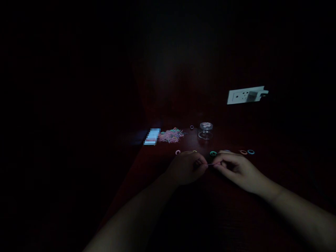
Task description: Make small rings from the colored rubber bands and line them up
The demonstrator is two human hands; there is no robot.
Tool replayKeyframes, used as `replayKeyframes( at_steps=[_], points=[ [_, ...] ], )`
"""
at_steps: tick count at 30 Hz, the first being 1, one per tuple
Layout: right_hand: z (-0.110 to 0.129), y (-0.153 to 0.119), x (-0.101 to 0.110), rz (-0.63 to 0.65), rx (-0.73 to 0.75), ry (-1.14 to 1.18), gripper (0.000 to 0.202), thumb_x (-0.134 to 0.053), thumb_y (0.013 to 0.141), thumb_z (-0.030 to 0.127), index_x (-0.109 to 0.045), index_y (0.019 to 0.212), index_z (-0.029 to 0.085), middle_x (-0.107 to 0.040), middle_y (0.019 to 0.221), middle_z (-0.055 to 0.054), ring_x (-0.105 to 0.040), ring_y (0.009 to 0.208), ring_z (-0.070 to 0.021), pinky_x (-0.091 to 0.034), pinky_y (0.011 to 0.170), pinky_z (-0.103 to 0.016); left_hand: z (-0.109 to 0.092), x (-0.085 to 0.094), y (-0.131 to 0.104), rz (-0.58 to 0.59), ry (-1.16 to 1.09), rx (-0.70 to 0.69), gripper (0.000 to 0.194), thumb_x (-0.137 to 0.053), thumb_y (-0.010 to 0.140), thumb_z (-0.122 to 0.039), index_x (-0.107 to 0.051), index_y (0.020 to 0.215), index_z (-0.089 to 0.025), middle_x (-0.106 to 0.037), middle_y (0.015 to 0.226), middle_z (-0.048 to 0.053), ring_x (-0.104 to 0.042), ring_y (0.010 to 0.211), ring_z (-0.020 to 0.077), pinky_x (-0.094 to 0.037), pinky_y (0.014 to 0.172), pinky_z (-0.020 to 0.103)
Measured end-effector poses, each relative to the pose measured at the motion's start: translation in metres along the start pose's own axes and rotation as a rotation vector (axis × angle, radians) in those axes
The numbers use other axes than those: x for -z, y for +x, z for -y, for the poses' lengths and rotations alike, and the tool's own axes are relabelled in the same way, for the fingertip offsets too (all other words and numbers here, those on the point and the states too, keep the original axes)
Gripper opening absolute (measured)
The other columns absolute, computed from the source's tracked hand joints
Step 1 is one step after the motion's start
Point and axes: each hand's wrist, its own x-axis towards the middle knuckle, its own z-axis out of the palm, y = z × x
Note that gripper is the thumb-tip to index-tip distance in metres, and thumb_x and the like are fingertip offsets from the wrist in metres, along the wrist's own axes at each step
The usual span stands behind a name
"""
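Note:
Between my two hands a thin purplish elastic band [211,164] is stretched a short way. My left hand [187,168] pinches one end between thumb and fingers. The other end is pinched by my right hand [240,170]. Just beyond the hands lie small coloured bands in a loose row: a pink band [177,152], a yellow band [194,151], a green band [213,153], an orange band [243,152] and a blue band [251,152]. My hands partly cover the yellow one and another bluish band [227,151].
A heap of mixed bands [172,135] lies farther back on the dark red table [147,168], beside a lit, pixelated phone screen [152,136]. A clear round container [205,131] and a lone ring [191,127] are nearby. A socket with a plug [246,95] is on the wall.

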Motion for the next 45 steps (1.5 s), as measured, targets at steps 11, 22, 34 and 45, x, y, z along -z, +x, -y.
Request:
replayKeyframes(
  at_steps=[11, 22, 34, 45],
  points=[
    [-0.0038, -0.0013, 0.0023, 0.015, -0.001, -0.029, 0.021, -0.056, 0.093, 0.034, -0.069, 0.083, 0.021, -0.056, 0.073, -0.001, -0.052, 0.063, -0.0136, -0.043, 0.058, -0.027, 0.0053, -0.0006, -0.0012, -0.028, 0.029, -0.039, 0.01, -0.059, 0.088, -0.028, -0.066, 0.086, -0.021, -0.069, 0.081, -0.002, -0.062, 0.075, 0.013, -0.045, 0.075, 0.029],
    [0.0025, 0.0005, 0.0039, 0.044, 0.003, -0.027, 0.024, -0.055, 0.094, 0.036, -0.069, 0.082, 0.021, -0.06, 0.072, -0.001, -0.054, 0.062, -0.0138, -0.044, 0.056, -0.027, 0.0017, -0.0017, -0.0014, -0.027, -0.027, -0.067, 0.022, -0.069, 0.081, -0.034, -0.065, 0.098, -0.021, -0.073, 0.09, -0.001, -0.067, 0.084, 0.0136, -0.05, 0.083, 0.03],
    [0.0018, -0.0005, 0.0042, 0.069, 0.005, -0.03, 0.023, -0.055, 0.093, 0.036, -0.069, 0.083, 0.021, -0.059, 0.072, -0.001, -0.054, 0.062, -0.0138, -0.044, 0.056, -0.027, -0.0027, 0.0, 0.002, -0.003, -0.005, -0.03, 0.006, -0.065, 0.083, -0.026, -0.068, 0.087, -0.022, -0.072, 0.08, -0.003, -0.065, 0.075, 0.0117, -0.048, 0.087, 0.031],
    [0.0003, -0.0007, 0.0052, 0.084, 0.008, -0.03, 0.024, -0.055, 0.094, 0.038, -0.07, 0.083, 0.021, -0.061, 0.074, -0.002, -0.055, 0.063, -0.0143, -0.046, 0.056, -0.027, -0.0034, 0.0022, 0.0031, 0.031, 0.016, -0.019, 0.01, -0.063, 0.086, -0.029, -0.069, 0.089, -0.023, -0.073, 0.083, -0.002, -0.065, 0.078, 0.013, -0.048, 0.082, 0.031]
  ],
)
